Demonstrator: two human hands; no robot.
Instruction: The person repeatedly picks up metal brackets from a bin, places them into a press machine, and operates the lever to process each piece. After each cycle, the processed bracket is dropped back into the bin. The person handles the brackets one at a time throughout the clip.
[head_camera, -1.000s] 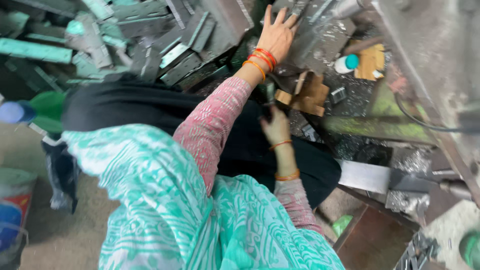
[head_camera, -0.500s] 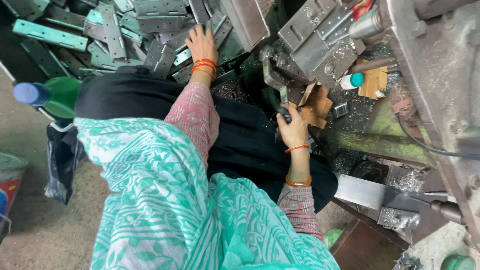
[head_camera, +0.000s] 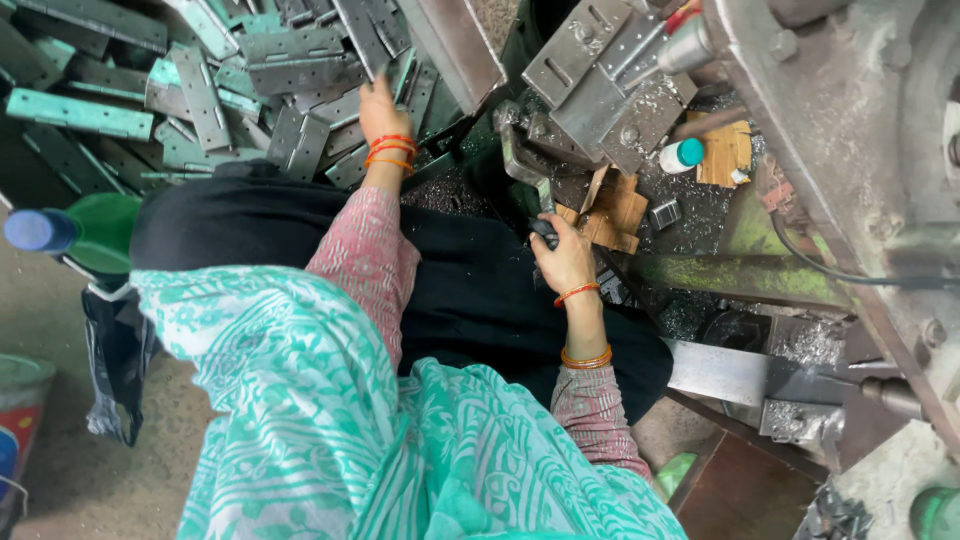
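Hinge plates (head_camera: 300, 140), grey metal with punched holes, lie in a loose heap at upper left; we see the left hand (head_camera: 380, 112) laid on the near edge of that heap, fingers curled down among the plates. Whether they close on one plate we cannot tell. Orange bangles (head_camera: 390, 152) ring that wrist, above a pink patterned sleeve (head_camera: 365, 265).

We note the right hand (head_camera: 565, 262) wrapped shut around a dark handle (head_camera: 544, 232) at the foot of the press machine (head_camera: 620, 90), thumb across the top. Just beyond the knuckles sit scraps of brown cardboard (head_camera: 612, 210); farther right stands a small white bottle with a teal cap (head_camera: 682, 155) among metal shavings.

Black cloth (head_camera: 470, 290) covers the lap between the two arms, and a teal-and-white printed garment (head_camera: 330, 420) fills the lower frame. At far left we record a green container (head_camera: 105, 230) and a blue bottle cap (head_camera: 35, 230), well apart from both hands.
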